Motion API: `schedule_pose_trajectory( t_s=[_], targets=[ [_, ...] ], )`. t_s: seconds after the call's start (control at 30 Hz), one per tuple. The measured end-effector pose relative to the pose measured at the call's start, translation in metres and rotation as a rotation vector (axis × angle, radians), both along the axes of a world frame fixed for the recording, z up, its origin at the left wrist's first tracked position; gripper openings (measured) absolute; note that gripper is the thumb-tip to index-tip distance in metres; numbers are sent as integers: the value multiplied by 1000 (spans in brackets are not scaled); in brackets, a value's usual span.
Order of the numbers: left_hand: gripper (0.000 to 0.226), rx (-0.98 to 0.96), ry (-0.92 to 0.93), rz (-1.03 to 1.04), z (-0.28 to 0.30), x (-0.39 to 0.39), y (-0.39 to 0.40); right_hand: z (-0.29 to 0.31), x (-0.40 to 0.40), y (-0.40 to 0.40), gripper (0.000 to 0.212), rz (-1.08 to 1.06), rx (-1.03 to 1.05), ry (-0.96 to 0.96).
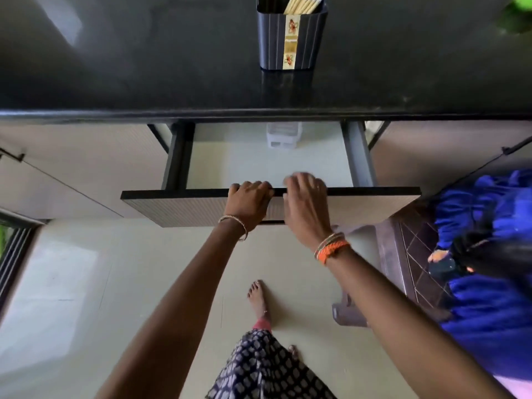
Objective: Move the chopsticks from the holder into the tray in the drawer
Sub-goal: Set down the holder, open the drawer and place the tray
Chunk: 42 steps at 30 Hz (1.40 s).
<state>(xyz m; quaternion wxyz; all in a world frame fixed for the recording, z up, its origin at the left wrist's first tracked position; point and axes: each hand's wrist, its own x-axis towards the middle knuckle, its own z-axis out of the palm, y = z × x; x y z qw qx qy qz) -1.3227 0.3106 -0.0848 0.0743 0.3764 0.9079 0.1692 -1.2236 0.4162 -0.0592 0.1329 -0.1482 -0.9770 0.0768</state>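
A dark blue holder (292, 38) with a floral strip stands on the black counter (129, 67), with pale wooden chopsticks (303, 3) sticking out of its top. Below the counter a drawer (374, 203) is pulled partway out. A small clear plastic tray (283, 135) lies at the back of it, half under the counter edge. My left hand (249, 201) grips the top edge of the drawer front. My right hand (306, 200) rests on the same edge beside it, blurred, fingers curled over the rim.
Closed cabinet fronts flank the drawer on both sides. A person in blue clothing (489, 283) sits on the floor at the right, on a dark mat (408, 254). My bare foot (259, 298) is on the pale floor. A green object (518, 15) sits at the counter's far right.
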Motion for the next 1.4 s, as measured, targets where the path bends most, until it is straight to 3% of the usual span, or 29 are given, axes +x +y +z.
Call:
schedule_pose_trajectory(
  t_s=[0.17,0.4,0.77,0.9,1.03,1.07,1.13,1.27,1.4],
  targets=[
    [24,-82,-158,-28,10,33,-26,23,23,7,29,24,-385,-504],
    [23,-239,-446,-165,29,72,-60,40,57,-16,32,124,-397,-766],
    [22,-359,-520,-202,35,119,-86,29,109,-43,35,210,-410,-811],
    [20,-284,-682,-166,36,102,-75,32,102,-21,22,166,-649,-731],
    [22,-103,-476,-70,36,57,-45,27,65,19,47,-102,-626,-374],
    [21,-73,-439,-44,36,44,-36,24,50,25,44,-153,-614,-342],
    [23,-31,-408,-7,34,17,-19,17,18,30,28,-242,-620,-336],
    [38,-23,-376,42,24,-40,13,-4,-63,29,28,-355,-657,-344],
    [37,-25,-381,20,4,-80,28,-29,-118,40,57,-383,-609,-473]
  ],
)
